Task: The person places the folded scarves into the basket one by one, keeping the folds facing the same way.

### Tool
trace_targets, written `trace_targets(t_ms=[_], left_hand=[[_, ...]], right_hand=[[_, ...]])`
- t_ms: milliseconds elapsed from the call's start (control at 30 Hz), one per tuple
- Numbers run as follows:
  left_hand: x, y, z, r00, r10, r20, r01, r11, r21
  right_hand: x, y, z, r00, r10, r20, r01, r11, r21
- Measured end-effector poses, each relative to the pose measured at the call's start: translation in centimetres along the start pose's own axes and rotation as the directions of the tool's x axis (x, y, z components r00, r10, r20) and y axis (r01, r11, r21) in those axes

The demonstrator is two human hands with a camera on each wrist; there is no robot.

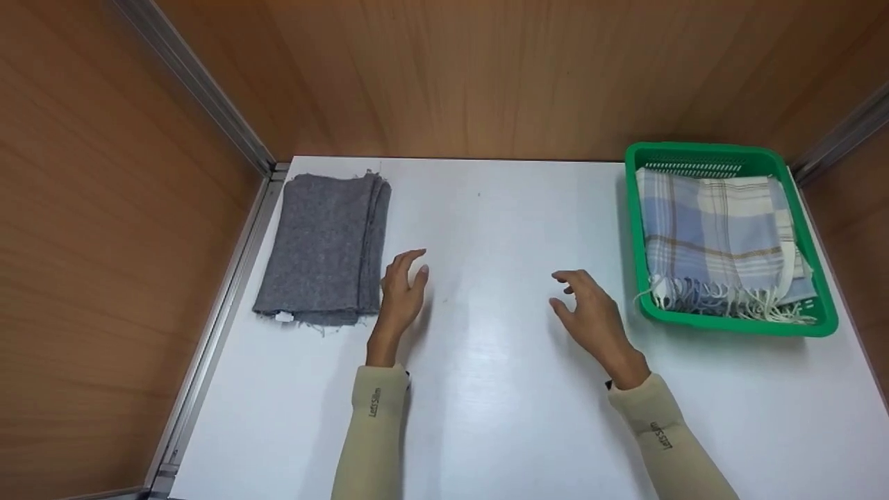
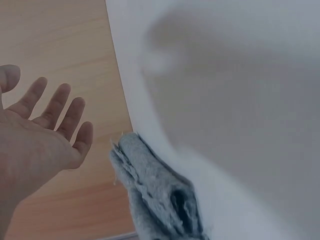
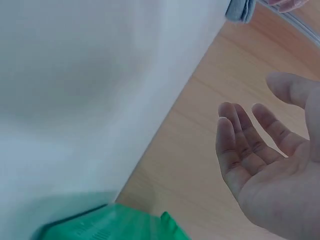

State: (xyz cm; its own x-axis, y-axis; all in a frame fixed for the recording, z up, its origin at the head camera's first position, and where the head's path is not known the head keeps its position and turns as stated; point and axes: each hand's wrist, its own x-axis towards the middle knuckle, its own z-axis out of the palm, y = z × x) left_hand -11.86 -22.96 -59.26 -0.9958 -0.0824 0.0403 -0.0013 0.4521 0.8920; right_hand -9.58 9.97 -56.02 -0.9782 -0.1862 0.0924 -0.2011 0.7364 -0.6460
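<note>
A folded grey cloth with frayed edges and a small white tag lies flat at the left of the white table. Just right of it hovers my left hand, fingers relaxed and holding nothing; the left wrist view shows the cloth's folded edge beyond the palm. My right hand is over the table, left of the green basket, its fingers loosely bent around nothing. Inside the basket rests a folded plaid fringed scarf in blue and white. Part of the basket shows in the right wrist view.
The white table meets a wooden back panel. A wooden side panel with a metal rail borders it on the left, and another wooden panel stands at the right.
</note>
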Motion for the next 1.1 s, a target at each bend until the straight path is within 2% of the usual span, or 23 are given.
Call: trace_targets(t_ms=[333, 500, 833, 1100], left_hand=[[-0.2, -1.6, -2.7, 0.999, -0.036, -0.033, 0.036, 0.999, 0.014], [-0.6, -2.4, -4.0, 0.994, -0.049, -0.094, 0.053, 0.998, 0.042], [-0.9, -4.6, -7.2, 0.978, -0.11, -0.179, 0.129, 0.987, 0.099], [0.0, -5.7, -10.0, 0.954, -0.16, -0.253, 0.208, 0.962, 0.174]], right_hand=[[0.0, -0.7, 2.4, 1.0, -0.027, -0.007, 0.028, 0.999, 0.038], [-0.1, -1.0, 3.4, 0.999, -0.032, 0.017, 0.031, 0.998, 0.047], [-0.5, -1.5, 4.7, 0.998, -0.002, 0.06, -0.001, 0.999, 0.055], [0.0, -2.2, 5.4, 0.997, -0.019, 0.076, 0.013, 0.996, 0.085]])
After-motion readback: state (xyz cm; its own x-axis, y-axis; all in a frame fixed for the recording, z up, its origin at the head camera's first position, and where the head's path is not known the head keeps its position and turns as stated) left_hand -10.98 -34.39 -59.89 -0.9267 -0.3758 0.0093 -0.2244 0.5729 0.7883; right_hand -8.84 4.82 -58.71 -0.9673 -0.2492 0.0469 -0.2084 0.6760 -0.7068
